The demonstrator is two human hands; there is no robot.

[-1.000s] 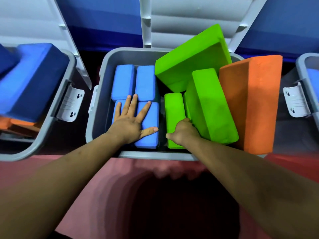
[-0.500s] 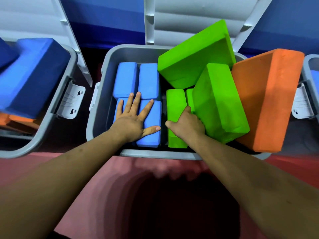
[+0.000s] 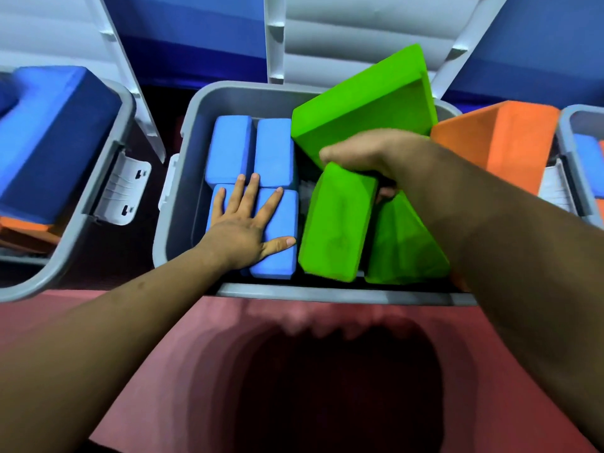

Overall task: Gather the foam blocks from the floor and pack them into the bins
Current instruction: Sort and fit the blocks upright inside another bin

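Note:
A grey bin [image 3: 183,197] stands in front of me with its lid open. Light blue foam blocks [image 3: 271,152] fill its left half. My left hand [image 3: 248,223] lies flat on the near blue blocks, fingers spread. My right hand [image 3: 369,158] grips the top end of a green foam block [image 3: 336,227], lifted and tilted above the bin's middle. A second green block [image 3: 402,246] leans beside it. A large green block [image 3: 362,109] rests slanted at the back. An orange block [image 3: 500,142] leans on the bin's right edge.
A second grey bin [image 3: 98,197] at the left holds dark blue and orange foam. A third bin [image 3: 568,152] shows at the right edge. Open white lids [image 3: 343,37] stand against the blue wall. Red floor mat [image 3: 163,338] lies at my feet.
My right hand has moved up and back, pulling a green block up out of its slot. The left hand has stayed flat on the blue blocks.

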